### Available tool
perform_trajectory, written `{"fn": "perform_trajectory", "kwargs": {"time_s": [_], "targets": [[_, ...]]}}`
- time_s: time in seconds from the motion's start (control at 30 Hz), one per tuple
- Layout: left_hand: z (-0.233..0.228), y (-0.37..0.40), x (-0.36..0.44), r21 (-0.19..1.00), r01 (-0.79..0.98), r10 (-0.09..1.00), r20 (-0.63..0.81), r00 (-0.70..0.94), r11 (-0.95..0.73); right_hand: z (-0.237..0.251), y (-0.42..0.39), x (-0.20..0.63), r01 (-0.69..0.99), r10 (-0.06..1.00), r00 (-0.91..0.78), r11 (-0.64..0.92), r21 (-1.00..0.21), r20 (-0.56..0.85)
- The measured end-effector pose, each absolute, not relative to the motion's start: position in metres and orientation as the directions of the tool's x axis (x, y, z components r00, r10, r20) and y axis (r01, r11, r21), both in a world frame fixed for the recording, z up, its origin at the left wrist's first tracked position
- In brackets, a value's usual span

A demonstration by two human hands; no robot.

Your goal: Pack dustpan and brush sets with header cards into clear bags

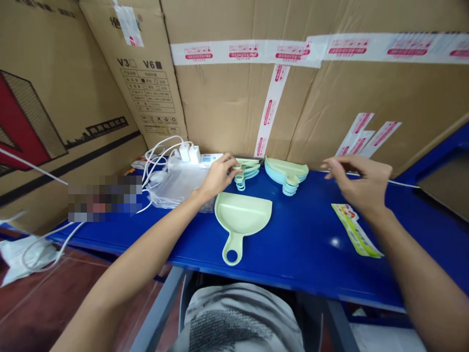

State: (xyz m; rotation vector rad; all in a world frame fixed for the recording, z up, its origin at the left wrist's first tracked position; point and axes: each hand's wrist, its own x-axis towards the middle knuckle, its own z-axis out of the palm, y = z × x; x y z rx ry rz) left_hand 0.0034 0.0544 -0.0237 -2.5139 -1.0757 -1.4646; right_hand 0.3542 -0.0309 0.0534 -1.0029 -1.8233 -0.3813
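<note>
Our left hand [219,177] pinches the stacked pale-green plastic dustpans [246,171] at eleven o'clock — our right hand [361,185] hovers loosely curled, empty, above the blue table [300,244].

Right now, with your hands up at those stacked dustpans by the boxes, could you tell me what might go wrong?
1. The left hand grips the green stack; pulling one dustpan could drag its neighbours along.
2. The single green dustpan has its handle close to the table edge; a forearm nudge might knock it off.
3. White cables and plastic bags beside the left hand could snag.
</note>
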Motion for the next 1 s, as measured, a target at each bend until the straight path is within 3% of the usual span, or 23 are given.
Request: {"fn": "perform_trajectory", "kwargs": {"time_s": [0.2,0.27,0.43,0.57,0.73,0.87,1.0], "targets": [[-0.013,0.050,0.001,0.310,0.613,0.501,0.850,0.164,-0.727,0.037,-0.010,0.412,0.878,0.281,-0.040,0.468,-0.100,0.959],[0.003,0.036,0.002,0.290,0.646,0.488,0.860,0.146,-0.706,0.038,-0.014,0.412,0.880,0.320,-0.034,0.459,-0.124,0.947],[0.033,-0.055,0.018,0.138,0.701,0.382,0.901,0.204,-0.699,0.041,-0.015,0.409,0.881,0.344,-0.146,0.472,-0.036,0.928],[-0.003,-0.135,0.026,0.028,0.738,0.355,0.889,0.291,-0.674,0.039,-0.015,0.407,0.881,0.337,-0.163,0.473,-0.017,0.927],[-0.065,-0.186,0.019,0.020,0.764,0.406,0.856,0.320,-0.644,0.029,-0.019,0.393,0.846,0.382,-0.230,0.533,-0.010,0.895],[-0.083,-0.199,0.011,0.003,0.743,0.390,0.852,0.349,-0.669,0.022,-0.015,0.354,0.774,0.493,-0.422,0.633,0.019,0.760],[-0.085,-0.198,0.008,0.010,0.704,0.381,0.846,0.372,-0.710,0.027,0.002,0.285,0.652,0.550,-0.737,0.733,0.195,0.393]]}}
